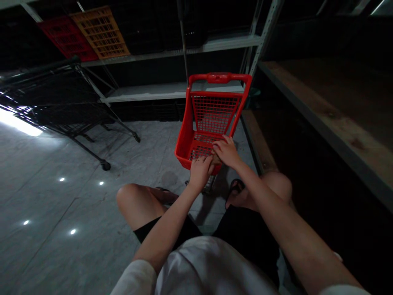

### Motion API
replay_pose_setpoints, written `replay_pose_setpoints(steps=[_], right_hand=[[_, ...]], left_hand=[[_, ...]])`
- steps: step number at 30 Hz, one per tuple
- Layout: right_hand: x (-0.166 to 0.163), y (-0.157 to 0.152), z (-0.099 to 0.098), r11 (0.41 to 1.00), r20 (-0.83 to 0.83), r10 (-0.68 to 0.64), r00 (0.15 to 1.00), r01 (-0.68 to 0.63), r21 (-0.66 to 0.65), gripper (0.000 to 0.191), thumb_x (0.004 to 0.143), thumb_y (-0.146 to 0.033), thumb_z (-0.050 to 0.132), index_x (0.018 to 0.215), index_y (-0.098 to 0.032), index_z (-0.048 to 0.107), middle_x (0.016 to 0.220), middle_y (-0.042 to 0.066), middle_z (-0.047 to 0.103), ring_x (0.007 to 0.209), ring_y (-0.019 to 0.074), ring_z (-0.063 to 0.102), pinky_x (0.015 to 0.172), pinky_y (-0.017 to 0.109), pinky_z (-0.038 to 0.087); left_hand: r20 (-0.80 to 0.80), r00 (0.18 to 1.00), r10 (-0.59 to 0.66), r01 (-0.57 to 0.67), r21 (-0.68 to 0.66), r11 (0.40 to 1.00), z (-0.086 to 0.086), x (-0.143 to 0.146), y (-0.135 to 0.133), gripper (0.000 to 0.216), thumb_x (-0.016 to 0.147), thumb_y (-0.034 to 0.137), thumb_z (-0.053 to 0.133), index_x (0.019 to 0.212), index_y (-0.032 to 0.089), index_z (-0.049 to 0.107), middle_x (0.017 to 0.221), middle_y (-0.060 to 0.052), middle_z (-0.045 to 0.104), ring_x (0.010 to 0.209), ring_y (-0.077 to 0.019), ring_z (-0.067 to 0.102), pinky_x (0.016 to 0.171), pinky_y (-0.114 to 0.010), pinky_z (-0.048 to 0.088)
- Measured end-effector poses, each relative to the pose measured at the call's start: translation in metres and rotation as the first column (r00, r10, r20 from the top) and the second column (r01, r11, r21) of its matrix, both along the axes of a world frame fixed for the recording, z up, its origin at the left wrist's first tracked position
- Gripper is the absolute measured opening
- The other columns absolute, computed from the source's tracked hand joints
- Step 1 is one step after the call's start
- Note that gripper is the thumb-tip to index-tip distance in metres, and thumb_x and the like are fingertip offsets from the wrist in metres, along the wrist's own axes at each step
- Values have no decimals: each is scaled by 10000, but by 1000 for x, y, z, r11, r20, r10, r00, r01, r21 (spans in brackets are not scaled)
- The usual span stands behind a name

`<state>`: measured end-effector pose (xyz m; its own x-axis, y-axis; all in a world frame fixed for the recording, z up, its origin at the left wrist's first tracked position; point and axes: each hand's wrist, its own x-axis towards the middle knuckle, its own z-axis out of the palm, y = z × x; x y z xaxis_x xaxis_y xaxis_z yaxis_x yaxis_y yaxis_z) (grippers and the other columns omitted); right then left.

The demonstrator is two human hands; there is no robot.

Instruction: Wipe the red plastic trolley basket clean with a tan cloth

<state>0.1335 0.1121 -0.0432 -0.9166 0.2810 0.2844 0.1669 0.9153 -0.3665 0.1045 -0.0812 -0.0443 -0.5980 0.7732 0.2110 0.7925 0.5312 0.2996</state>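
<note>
A small red plastic shopping cart (183, 151) with a grid basket stands in front of me, its handle on the far side. At its near rim, both of my hands are close together with fingers bent. Between them shows a small brown, crumpled-looking thing (216, 159), too dim to name exactly. My left hand (201, 169) has its fingers over the front rim and its thumb against the brown thing. My right hand (227, 150) is curled at the right front corner, touching the brown thing from the other side. The undersides of both hands are hidden.
A dark wire shopping trolley (55, 98) stands on the left. Behind is a metal shelf rack (147, 93) with a red crate (66, 37) and a yellow crate (101, 32). Wooden shelving (331, 114) runs along the right. My knees flank the cart above the grey tiled floor (61, 200).
</note>
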Motion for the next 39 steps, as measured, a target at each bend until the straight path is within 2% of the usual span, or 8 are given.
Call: replay_pose_setpoints(steps=[4,9,11,14,19,26,32,39], right_hand=[[25,-45,-12,994,-73,45,996,-52,-95,429,1144,-307,368,1306,-243,760,1214,96,822,1201,268,706,1374,631,260],[55,-40,-13,979,-96,173,980,-182,-96,380,1122,-362,469,1388,-245,714,1323,109,805,1274,280,701,1339,613,313],[63,-26,-11,972,-71,211,975,-217,-94,378,1115,-366,492,1406,-280,718,1335,90,810,1288,271,703,1326,599,322],[71,-8,-8,971,-36,228,973,-230,-63,369,1113,-363,494,1366,-316,758,1304,55,827,1282,258,706,1303,573,331],[78,-16,-1,993,-18,109,994,-108,50,370,1129,-325,440,1218,-281,797,1235,70,833,1188,285,699,1232,557,373],[83,-97,-2,924,-56,-184,981,192,329,326,1109,-374,490,1240,-232,753,1129,195,760,1041,391,654,937,573,529],[76,-123,-8,939,-24,-112,993,114,325,410,1147,-386,373,1313,-364,748,1126,116,791,979,343,681,849,524,566],[115,-80,-6,942,74,-23,997,-3,335,499,1098,-237,440,1505,-424,660,1478,62,748,1347,339,669,1089,555,497]], left_hand=[[19,997,-69,69,-15,997,-8,-10,-4,267,1115,238,604,1377,198,637,1323,-145,753,1254,-296,711,1066,-452,502],[-7,939,-345,344,-63,937,7,-60,-45,540,1042,307,782,1538,276,571,1403,-78,760,1318,-236,709,1128,-378,493],[-94,925,-369,357,-124,926,17,-85,-64,449,1074,345,738,1495,244,619,1352,-97,777,1293,-253,720,1140,-405,494],[-147,905,-400,372,-187,909,25,-107,-75,158,1095,326,696,1194,215,750,1249,-94,800,1251,-242,729,1141,-382,498],[-179,916,-358,323,-199,925,11,-92,-59,135,1096,307,683,1025,201,728,1044,-90,789,1103,-259,736,1112,-416,522],[-192,956,-221,202,-117,972,-15,-54,-53,109,1084,347,673,1032,254,692,1043,-96,759,1127,-324,722,1167,-517,526],[-168,967,-194,177,-111,978,-17,-38,-68,144,1110,328,576,984,306,643,1017,-92,742,1089,-354,723,1170,-556,544],[-144,970,-197,186,-88,979,-12,-48,-69,135,1099,362,613,985,291,631,1045,-86,748,1129,-359,710,1179,-575,535]])
